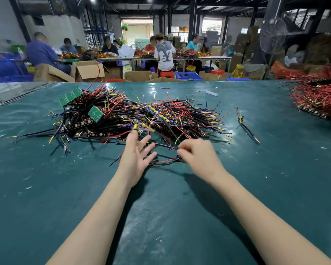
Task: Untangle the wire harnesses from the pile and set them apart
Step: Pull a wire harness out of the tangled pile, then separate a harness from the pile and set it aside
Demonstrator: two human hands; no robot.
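A wide pile of tangled wire harnesses (134, 115) in black, red, yellow and blue lies across the middle of the green table (180, 217), with small green circuit boards (70, 96) on its left part. My right hand (198, 155) pinches one harness (165, 161) at its near edge, where red and black wires trail left along the table. My left hand (137, 155) hovers with spread, straight fingers over those wires, holding nothing. A single harness (246, 127) lies apart to the right of the pile.
A second heap of mostly red harnesses (317, 98) sits at the table's right edge. A small white piece (212, 92) lies behind the pile. Beyond the table stand cardboard boxes, blue crates, a fan and several seated people at other tables.
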